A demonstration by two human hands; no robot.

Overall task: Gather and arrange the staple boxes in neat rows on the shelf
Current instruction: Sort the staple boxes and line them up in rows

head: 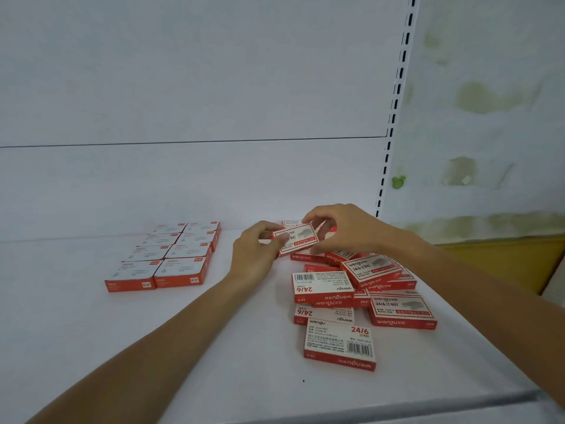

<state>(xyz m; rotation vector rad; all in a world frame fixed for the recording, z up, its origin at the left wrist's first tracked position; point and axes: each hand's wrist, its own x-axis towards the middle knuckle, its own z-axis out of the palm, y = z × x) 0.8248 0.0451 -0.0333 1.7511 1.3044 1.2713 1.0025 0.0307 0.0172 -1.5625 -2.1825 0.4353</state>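
You hold one staple box [295, 239] above the far end of the loose pile [360, 289], your left hand [255, 252] and right hand [339, 229] both pinching it. Eight boxes [166, 257] already sit in two neat rows on the shelf [214, 347], well apart to the left. By the look of it you are under halfway: over a dozen jumbled boxes remain.

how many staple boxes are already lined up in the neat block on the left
8, in two touching columns of four on the shelf: left column and right column, each running front to back. No second layer shows.
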